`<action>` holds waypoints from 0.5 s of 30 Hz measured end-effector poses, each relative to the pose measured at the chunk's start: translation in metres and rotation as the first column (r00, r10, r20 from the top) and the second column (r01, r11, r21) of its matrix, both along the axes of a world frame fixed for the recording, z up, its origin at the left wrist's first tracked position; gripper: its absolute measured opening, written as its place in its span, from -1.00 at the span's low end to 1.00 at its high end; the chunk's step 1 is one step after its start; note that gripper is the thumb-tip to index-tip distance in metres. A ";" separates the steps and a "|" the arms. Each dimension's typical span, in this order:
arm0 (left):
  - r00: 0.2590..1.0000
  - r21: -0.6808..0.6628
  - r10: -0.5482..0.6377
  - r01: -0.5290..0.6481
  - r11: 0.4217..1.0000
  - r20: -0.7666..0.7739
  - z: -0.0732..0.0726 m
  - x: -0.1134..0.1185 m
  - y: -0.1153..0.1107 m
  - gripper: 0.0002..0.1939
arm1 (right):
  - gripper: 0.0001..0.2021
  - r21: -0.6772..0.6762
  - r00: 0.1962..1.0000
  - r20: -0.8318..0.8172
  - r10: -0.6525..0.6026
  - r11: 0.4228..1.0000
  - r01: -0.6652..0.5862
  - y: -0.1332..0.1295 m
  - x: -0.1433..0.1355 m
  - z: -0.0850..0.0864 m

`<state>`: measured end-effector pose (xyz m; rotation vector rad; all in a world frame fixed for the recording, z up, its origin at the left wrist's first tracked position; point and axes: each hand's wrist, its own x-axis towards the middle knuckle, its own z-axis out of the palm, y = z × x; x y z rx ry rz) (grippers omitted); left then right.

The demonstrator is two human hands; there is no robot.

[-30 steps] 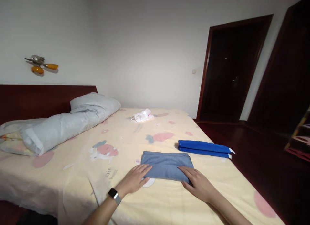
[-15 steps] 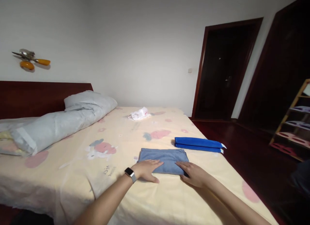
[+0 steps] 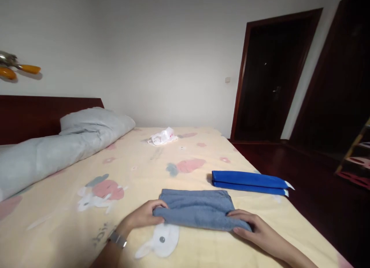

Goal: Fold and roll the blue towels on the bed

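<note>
A grey-blue cloth lies folded on the patterned bed sheet, its near edge lifted and bulging. My left hand, with a watch band on the wrist, pinches the near left corner between thumb and fingers. At the near right corner, my right hand grips the cloth the same way, thumb below and fingers on top. Just beyond the cloth to the right, a folded bright blue cloth with white ends rests untouched.
A crumpled white plastic bag sits farther back on the bed. A rolled grey quilt lies along the left by the dark headboard. A shoe rack stands at the far right, beyond the bed's right edge.
Both hands have gone from lying flat on the grey-blue cloth to gripping its near corners, and its near edge has risen. The view has moved closer to the bed.
</note>
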<state>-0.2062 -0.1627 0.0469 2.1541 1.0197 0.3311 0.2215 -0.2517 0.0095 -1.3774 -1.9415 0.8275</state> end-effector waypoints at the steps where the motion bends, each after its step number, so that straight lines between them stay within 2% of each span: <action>1: 1.000 -0.007 0.025 -0.025 1.000 0.019 -0.003 -0.002 0.001 -0.53 | -0.60 0.010 1.000 0.016 0.001 1.000 -0.001 0.000 0.001 -0.002; 4: 0.999 -0.023 0.035 -0.034 0.999 0.032 -0.011 -0.007 0.001 -0.56 | -0.64 0.020 0.998 0.069 -0.002 1.000 0.000 0.000 0.005 -0.009; 9: 0.997 0.105 0.004 -0.012 0.994 0.076 -0.016 -0.006 0.000 -0.77 | -0.50 0.033 0.973 0.224 -0.054 0.998 0.048 -0.002 0.018 -0.019; 12: 0.997 0.130 0.075 -0.074 0.989 -0.007 -0.017 -0.007 -0.002 -0.79 | -0.51 0.033 0.970 0.218 -0.110 0.994 0.106 -0.004 0.024 -0.023; 15: 0.979 0.150 0.204 -0.199 0.969 -0.018 -0.017 -0.008 -0.002 -0.69 | -0.49 -0.008 0.974 0.126 -0.190 0.981 0.192 -0.005 0.023 -0.022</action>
